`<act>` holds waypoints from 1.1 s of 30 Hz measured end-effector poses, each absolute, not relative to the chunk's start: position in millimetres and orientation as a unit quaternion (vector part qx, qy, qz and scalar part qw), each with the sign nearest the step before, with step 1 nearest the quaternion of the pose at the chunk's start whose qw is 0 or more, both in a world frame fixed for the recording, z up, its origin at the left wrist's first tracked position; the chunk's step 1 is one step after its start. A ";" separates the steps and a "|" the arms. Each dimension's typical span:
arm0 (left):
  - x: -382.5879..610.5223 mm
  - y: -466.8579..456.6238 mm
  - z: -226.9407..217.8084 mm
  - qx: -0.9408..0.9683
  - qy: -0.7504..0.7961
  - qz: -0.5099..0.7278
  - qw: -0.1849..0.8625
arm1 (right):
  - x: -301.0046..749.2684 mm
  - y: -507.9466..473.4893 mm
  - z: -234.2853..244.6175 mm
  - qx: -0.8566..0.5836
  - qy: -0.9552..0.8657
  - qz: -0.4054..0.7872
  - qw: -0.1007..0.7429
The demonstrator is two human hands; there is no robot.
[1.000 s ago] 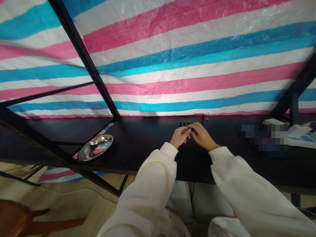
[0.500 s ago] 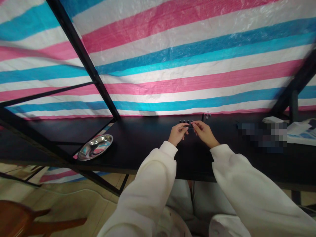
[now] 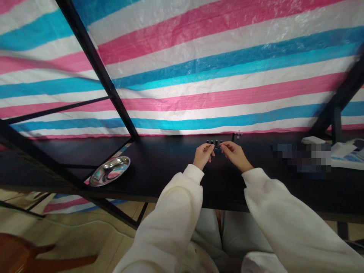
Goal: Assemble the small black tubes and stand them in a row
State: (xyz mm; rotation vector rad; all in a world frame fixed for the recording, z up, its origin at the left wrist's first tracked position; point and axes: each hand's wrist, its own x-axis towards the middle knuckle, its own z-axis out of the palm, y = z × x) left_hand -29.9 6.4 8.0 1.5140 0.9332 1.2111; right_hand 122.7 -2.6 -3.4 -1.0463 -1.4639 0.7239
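My left hand [image 3: 203, 156] and my right hand [image 3: 234, 154] meet above the black table [image 3: 159, 163], fingers pinched toward each other around a small dark object [image 3: 217, 148] that I cannot make out clearly. Just behind the fingertips stands a short row of small dark upright pieces [image 3: 214, 142]. Two more small upright pieces [image 3: 236, 135] stand farther back near the striped tarp. Both arms wear white sleeves.
A shiny metal dish [image 3: 110, 170] lies on the table's left part. Black frame bars [image 3: 93, 64] cross at the left. A pink, blue and white striped tarp [image 3: 216, 68] hangs behind. Papers and a white box [image 3: 345, 151] lie at the right. A wooden chair [image 3: 25, 254] stands lower left.
Both hands have lifted slightly off the table and drawn a little apart, still pinched around the small dark object between them.
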 end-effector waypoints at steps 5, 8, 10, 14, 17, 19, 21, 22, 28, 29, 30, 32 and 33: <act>-30.4 7.5 8.3 0.587 0.388 0.533 0.469 | 122.9 -3.2 -2.8 -0.443 -0.648 0.284 0.550; -30.3 7.3 9.2 0.587 0.376 0.540 0.471 | 122.5 -3.6 -2.9 -0.440 -0.663 0.284 0.536; -30.5 6.3 10.0 0.596 0.364 0.528 0.483 | 122.3 -4.5 -2.3 -0.439 -0.665 0.288 0.531; -31.2 5.1 9.9 0.621 0.347 0.484 0.509 | 122.3 -6.7 -0.3 -0.434 -0.678 0.292 0.516; -30.9 6.2 8.5 0.623 0.345 0.481 0.511 | 122.9 -7.4 0.1 -0.429 -0.691 0.289 0.504; -30.5 7.1 7.9 0.619 0.347 0.489 0.508 | 123.2 -7.5 -0.4 -0.429 -0.701 0.289 0.492; -30.2 7.5 8.0 0.609 0.356 0.504 0.498 | 123.3 -8.2 -0.5 -0.432 -0.709 0.284 0.479; -30.2 7.5 8.3 0.602 0.362 0.515 0.491 | 123.2 -8.7 -0.2 -0.433 -0.713 0.277 0.476; -31.6 7.4 10.9 0.567 0.384 0.548 0.481 | 123.6 -11.7 4.4 -0.432 -0.720 0.218 0.498; -31.8 7.6 10.9 0.566 0.385 0.547 0.482 | 124.0 -11.3 4.6 -0.436 -0.714 0.215 0.504; -31.8 7.9 10.8 0.566 0.386 0.546 0.483 | 124.5 -10.6 4.6 -0.441 -0.705 0.217 0.512; -31.7 8.1 10.3 0.571 0.386 0.540 0.483 | 125.3 -8.8 3.8 -0.448 -0.678 0.233 0.533; -31.4 7.9 10.1 0.579 0.385 0.532 0.484 | 125.5 -7.9 3.3 -0.449 -0.664 0.245 0.546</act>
